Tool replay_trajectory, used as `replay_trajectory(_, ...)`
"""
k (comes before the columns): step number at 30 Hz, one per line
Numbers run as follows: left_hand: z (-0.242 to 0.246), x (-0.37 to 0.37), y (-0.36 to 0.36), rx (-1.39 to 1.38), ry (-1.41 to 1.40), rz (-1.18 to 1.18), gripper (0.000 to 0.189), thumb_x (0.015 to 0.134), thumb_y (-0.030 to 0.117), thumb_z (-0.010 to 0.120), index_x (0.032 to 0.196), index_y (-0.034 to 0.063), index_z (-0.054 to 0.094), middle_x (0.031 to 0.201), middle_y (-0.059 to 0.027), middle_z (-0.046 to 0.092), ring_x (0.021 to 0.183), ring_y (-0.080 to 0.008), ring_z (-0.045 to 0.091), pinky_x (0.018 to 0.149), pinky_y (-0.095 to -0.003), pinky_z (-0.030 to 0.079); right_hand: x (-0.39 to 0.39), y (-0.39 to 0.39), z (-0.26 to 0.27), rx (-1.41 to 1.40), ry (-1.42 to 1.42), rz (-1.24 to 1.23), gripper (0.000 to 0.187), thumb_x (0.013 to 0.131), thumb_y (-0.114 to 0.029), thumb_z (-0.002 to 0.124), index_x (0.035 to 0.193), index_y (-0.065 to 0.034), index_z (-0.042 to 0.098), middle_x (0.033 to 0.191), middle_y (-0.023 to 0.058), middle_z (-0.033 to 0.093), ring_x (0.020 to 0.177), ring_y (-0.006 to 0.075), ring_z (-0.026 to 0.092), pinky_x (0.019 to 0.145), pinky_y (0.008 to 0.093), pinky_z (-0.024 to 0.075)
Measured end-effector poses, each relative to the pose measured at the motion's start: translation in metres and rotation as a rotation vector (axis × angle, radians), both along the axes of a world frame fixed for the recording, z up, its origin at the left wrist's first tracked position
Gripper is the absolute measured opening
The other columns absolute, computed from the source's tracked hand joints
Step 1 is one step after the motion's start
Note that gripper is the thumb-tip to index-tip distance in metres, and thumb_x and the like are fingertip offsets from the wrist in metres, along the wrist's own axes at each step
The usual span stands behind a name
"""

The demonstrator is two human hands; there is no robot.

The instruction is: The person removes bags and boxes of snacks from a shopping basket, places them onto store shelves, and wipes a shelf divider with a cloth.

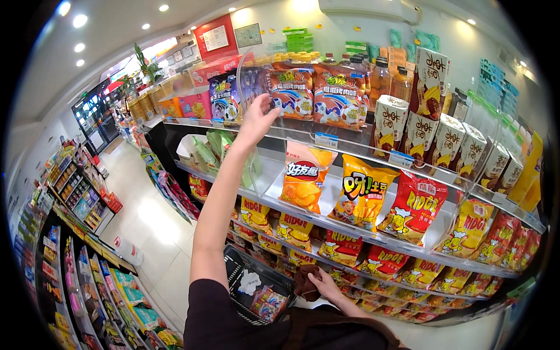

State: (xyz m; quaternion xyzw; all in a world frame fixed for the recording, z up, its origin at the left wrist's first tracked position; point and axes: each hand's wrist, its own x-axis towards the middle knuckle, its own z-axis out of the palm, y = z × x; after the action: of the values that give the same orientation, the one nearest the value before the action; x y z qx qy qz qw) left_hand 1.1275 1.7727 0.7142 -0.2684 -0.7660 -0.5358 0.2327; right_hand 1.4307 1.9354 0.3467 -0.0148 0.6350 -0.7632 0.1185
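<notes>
My left hand (259, 117) reaches up to the top shelf, fingers apart, and holds nothing. It is beside the clear plastic divider, between purple snack bags (225, 97) and brown-orange snack bags (292, 92). Lower down, my right hand (323, 284) grips a crumpled dark brown cloth (306, 282) near the lower shelves. A black plastic basket (232, 262) sits below, left of the cloth; a white crumpled piece (250, 282) and colourful packets (268, 302) lie in it. On the middle shelf stand an orange chip bag (306, 177), a yellow one (362, 192) and a red one (413, 208).
Patterned snack cartons (389, 124) and bottles (379, 78) fill the top shelf's right part. Clear shelf edges (367, 151) with price tags run across. Chip bags (345, 247) line the lower racks. Another stocked shelf unit (100, 245) stands left across the tiled aisle (162, 227).
</notes>
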Motion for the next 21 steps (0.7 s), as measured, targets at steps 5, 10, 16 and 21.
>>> replay_trajectory(5, 0.020, -0.030, 0.057, -0.126, -0.120, -0.002, 0.074, 0.077, 0.023, 0.073, 0.130, -0.0111, 0.035, 0.121, -0.0219, 0.056, 0.113, -0.0257, 0.055, 0.096, -0.0333, 0.042, 0.005, 0.017, -0.007, -0.052, 0.016, -0.100, 0.035, 0.097, -0.017, 0.052, 0.129, -0.0025, 0.048, 0.120, 0.0068, 0.058, 0.108, 0.0149, 0.055, 0.093, 0.0300, 0.0440)
replay_trajectory(10, 0.027, -0.051, 0.066, -0.233, -0.156, 0.206, 0.088, 0.065, 0.029, 0.080, 0.126, -0.0112, 0.031, 0.119, -0.0280, 0.055, 0.111, -0.0354, 0.056, 0.096, -0.0392, 0.043, 0.011, 0.018, 0.014, -0.070, 0.015, -0.091, 0.039, 0.097, -0.020, 0.053, 0.130, -0.0004, 0.046, 0.122, 0.0091, 0.058, 0.109, 0.0159, 0.055, 0.095, 0.0296, 0.0418)
replay_trajectory(16, 0.033, -0.043, 0.084, -0.208, -0.265, 0.304, 0.109, 0.055, 0.036, 0.088, 0.131, -0.0101, 0.024, 0.130, -0.0285, 0.045, 0.123, -0.0365, 0.046, 0.101, -0.0393, 0.040, 0.010, 0.021, 0.003, 0.000, 0.067, -0.139, 0.043, 0.097, -0.024, 0.053, 0.130, 0.0018, 0.045, 0.125, 0.0111, 0.056, 0.114, 0.0175, 0.053, 0.097, 0.0304, 0.0404)
replay_trajectory(21, 0.023, -0.062, 0.078, -0.171, -0.211, 0.303, 0.086, 0.055, 0.029, 0.087, 0.120, -0.0075, 0.044, 0.118, -0.0230, 0.055, 0.111, -0.0309, 0.054, 0.092, -0.0378, 0.044, 0.013, 0.021, 0.009, 0.032, 0.062, -0.144, 0.038, 0.096, -0.018, 0.053, 0.129, -0.0003, 0.046, 0.123, 0.0089, 0.057, 0.113, 0.0164, 0.053, 0.098, 0.0303, 0.0404)
